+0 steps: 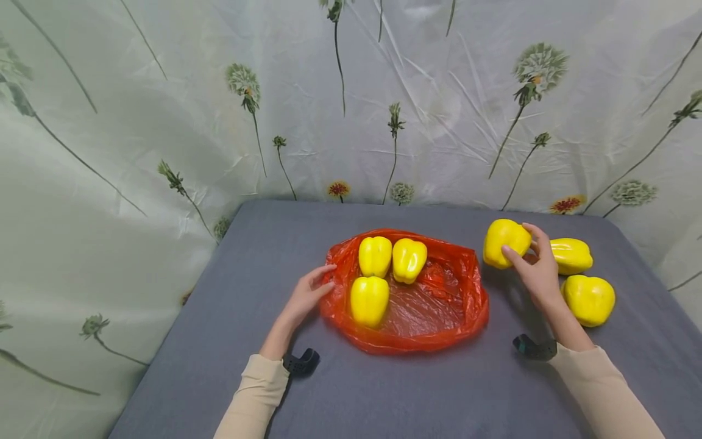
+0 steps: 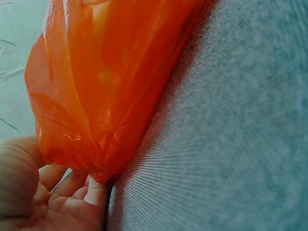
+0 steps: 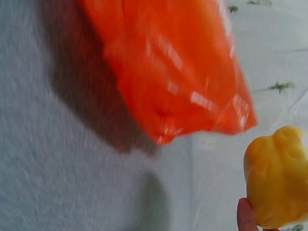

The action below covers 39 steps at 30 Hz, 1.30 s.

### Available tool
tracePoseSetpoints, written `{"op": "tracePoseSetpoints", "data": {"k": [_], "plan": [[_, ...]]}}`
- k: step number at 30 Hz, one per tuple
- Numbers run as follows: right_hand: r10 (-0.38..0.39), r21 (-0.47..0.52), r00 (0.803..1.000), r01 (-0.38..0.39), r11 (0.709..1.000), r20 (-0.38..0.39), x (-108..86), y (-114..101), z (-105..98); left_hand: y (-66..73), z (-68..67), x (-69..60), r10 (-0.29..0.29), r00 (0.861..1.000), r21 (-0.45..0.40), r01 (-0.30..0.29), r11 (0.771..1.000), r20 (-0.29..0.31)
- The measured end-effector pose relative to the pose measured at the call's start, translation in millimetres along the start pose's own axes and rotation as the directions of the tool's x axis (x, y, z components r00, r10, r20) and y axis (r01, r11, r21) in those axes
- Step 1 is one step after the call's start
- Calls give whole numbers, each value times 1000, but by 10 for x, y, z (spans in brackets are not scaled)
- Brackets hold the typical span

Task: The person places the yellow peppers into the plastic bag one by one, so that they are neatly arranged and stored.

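On the right, my right hand (image 1: pixel 540 277) grips a yellow bell pepper (image 1: pixel 500 241), lifted above the table. In the right wrist view this pepper (image 3: pixel 276 178) shows at the lower right, a fingertip against it. Left of it lies a wide-mouthed red plastic bag (image 1: pixel 406 344) with three yellow bell peppers (image 1: pixel 370 302) inside, grouped toward its left and back. My left hand (image 1: pixel 304 296) holds the bag's left rim between thumb and fingers. The left wrist view shows the thin bag (image 2: pixel 106 86) coming down to those fingers (image 2: pixel 96 192).
Two more yellow bell peppers lie at the right, one (image 1: pixel 571 256) behind the other (image 1: pixel 589 300), close to my right hand. The grey cloth-covered table (image 1: pixel 263 244) ends at a pale curtain (image 1: pixel 439 122) printed with dandelions.
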State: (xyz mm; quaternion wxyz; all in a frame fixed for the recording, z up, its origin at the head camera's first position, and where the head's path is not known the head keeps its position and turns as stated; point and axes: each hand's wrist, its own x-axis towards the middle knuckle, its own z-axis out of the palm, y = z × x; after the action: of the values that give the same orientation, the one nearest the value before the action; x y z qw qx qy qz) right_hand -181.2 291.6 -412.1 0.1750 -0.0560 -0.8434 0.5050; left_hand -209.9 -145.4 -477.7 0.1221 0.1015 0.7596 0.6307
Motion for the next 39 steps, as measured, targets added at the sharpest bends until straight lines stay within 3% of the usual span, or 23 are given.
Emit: {"op": "tracePoseSetpoints", "data": {"k": [15,20,27,39], "plan": [[-27,50,998,24,998,61,-323,-254,93,-1,-13,8,-21,1000,-14,21,1000,12],[-26,75,992,17,997,124,-443,-339,148,7,-9,13,-34,999,-20,34,999,6],[-64,121,960,32,992,271,-608,-397,258,3,-6,-2,-2,1000,-4,2,1000,7],[28,73,899,-67,995,437,-743,-446,508,25,-6,3,-24,1000,27,24,999,1]]}}
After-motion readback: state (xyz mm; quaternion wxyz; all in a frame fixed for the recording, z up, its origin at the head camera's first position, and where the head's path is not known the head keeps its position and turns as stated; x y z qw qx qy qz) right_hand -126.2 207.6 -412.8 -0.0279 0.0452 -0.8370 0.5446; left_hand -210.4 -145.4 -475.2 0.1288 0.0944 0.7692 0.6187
